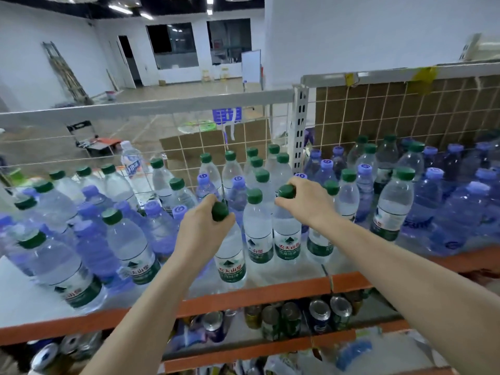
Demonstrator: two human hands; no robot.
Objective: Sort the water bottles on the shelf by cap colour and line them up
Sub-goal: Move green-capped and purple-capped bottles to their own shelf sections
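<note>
Gripping by the caps, the left hand [203, 223] holds one green-capped bottle [230, 262] and the right hand [307, 197] another [287, 236] at the shelf [270, 292] front; full, heavy, thin-walled, they are likely best held at the rigid neck.

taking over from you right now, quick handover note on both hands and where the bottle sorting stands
Left hand: grips the green cap of a clear bottle at the shelf's front edge.
Right hand: grips the green cap of the next clear bottle but one; another green-capped bottle stands between them.
Done: a cluster of green caps runs back through the middle toward the wire grid.
Left: the left side still mixes green-capped with purple-capped bottles; the right side is mostly purple with several green ones among them. No section is fully sorted yet.
</note>
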